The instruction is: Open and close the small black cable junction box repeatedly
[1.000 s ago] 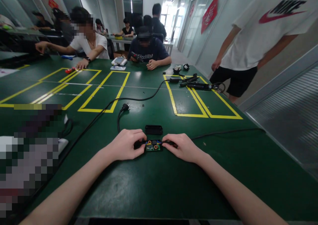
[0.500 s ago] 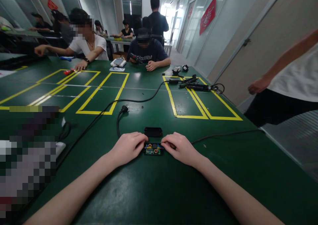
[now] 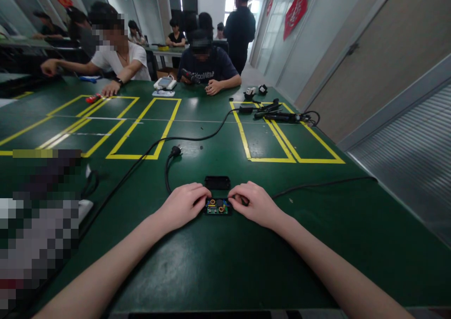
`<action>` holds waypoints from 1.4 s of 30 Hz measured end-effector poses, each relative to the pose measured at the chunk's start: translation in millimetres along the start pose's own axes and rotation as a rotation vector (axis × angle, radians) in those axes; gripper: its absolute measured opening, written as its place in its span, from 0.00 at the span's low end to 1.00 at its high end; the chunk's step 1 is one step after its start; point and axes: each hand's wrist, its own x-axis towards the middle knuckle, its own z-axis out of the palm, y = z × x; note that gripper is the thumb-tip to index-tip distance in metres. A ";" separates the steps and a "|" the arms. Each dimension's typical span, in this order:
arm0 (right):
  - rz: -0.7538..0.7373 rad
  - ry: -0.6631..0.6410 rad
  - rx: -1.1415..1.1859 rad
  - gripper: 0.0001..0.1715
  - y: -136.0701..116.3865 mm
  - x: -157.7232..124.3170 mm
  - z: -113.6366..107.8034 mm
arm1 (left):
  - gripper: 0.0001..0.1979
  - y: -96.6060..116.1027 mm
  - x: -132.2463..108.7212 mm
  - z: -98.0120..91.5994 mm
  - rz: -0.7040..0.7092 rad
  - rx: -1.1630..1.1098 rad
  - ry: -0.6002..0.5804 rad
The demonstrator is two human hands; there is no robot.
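Observation:
In front of me lies an opened black power adapter (image 3: pixel 218 207), its green circuit board and copper coils facing up. My left hand (image 3: pixel 186 202) is closed, thumb and fingers pinching the left end of the case. At the opposite end, my right hand (image 3: pixel 254 203) pinches the case's right corner, where a cable comes out. Just behind the case sits its black cover (image 3: pixel 217 182), hollow side up, touched by neither hand. A power plug (image 3: pixel 176 151) on a short cord stands beyond my left hand; that cord runs down behind the hand.
A long black cable (image 3: pixel 197 139) crosses the green table (image 3: pixel 218 272). Yellow tape rectangles mark its far half, with black tools and cords (image 3: pixel 282 114) at the far right. Pixelated items lie at left. Two co-workers (image 3: pixel 207 67) (image 3: pixel 120 58) sit opposite.
My hands keep their pinch on the adapter, almost unmoved. The view has shifted slightly. A person at the right has left the view, and the standing person at the back has moved right.

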 end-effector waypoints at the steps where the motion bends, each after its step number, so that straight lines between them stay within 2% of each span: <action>1: 0.003 0.003 0.000 0.04 -0.2 0.1 0.4 | 0.11 -0.1 0.0 0.2 0.001 0.002 -0.002; 7: 0.076 0.011 -0.071 0.10 -3.7 4.4 7.2 | 0.11 -0.9 -0.2 2.2 0.010 0.021 0.010; 12: 0.121 0.087 -0.215 0.15 -7.7 7.3 13.5 | 0.10 -0.9 -0.2 4.2 0.006 0.023 0.069; 18: 0.095 0.262 -0.281 0.06 -10.9 7.0 17.7 | 0.10 4.3 3.0 11.5 -0.019 0.084 0.140; 21: 0.064 0.304 -0.285 0.19 -8.7 6.8 19.3 | 0.13 4.5 3.9 14.2 -0.051 0.145 0.153; 22: 0.055 0.301 -0.277 0.20 -7.2 6.6 19.8 | 0.13 3.6 3.9 14.5 -0.056 0.150 0.145; 28: 0.012 0.230 -0.103 0.08 2.2 3.9 18.8 | 0.08 -5.1 4.9 12.0 -0.051 0.017 0.131; 36: -0.067 0.234 0.157 0.21 1.4 0.2 11.9 | 0.08 -6.1 4.3 8.9 -0.025 -0.139 0.204; 39: -0.045 0.262 0.274 0.21 2.8 0.6 12.5 | 0.06 -5.7 4.0 7.8 -0.026 -0.209 0.237; 42: 0.002 0.260 0.346 0.16 3.3 2.1 12.0 | 0.05 -4.7 3.9 6.8 -0.087 -0.318 0.237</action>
